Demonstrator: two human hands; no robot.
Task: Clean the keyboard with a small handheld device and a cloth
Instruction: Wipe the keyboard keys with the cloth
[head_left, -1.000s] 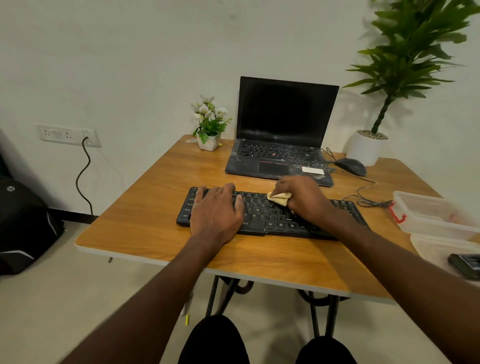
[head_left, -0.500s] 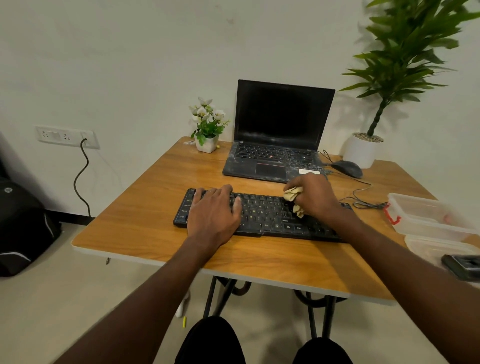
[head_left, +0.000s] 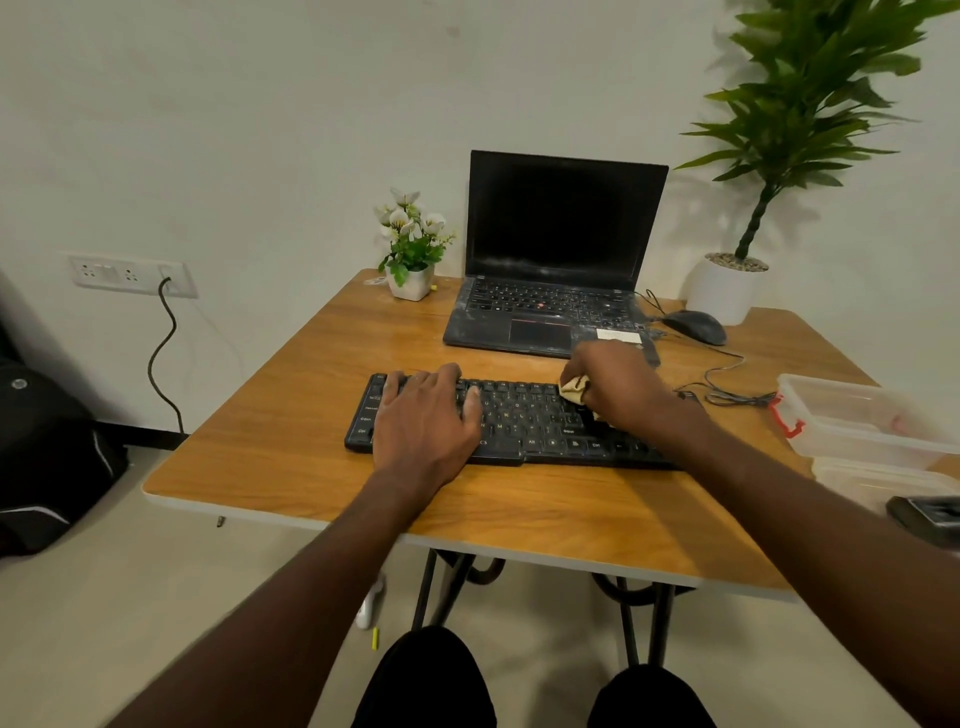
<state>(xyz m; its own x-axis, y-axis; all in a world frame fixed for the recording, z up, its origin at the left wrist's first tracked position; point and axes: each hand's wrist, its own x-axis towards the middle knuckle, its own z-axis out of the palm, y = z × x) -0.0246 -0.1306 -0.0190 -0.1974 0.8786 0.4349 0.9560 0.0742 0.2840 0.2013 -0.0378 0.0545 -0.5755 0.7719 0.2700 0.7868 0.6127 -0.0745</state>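
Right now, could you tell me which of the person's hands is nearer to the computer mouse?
The right hand, holding the cloth on the keyboard's right half, sits just in front-left of the mouse. The left hand rests flat on the keyboard's left end, farther away.

A rectangular wood-grain table (head_left: 291, 457) on black metal legs stands against a pale wall. At its far edge sits an open black laptop (head_left: 558, 260) with a dark screen. Left of it stands a small white pot of white artificial flowers (head_left: 410, 249). Right of it lies a black corded mouse (head_left: 696, 326), beside a tall green plant in a white round pot (head_left: 727, 288). A clear plastic container with a red clip (head_left: 862, 415) occupies the right edge. A white wall socket strip (head_left: 130, 274) carries a black cable. A black backpack (head_left: 47, 452) rests on the floor.
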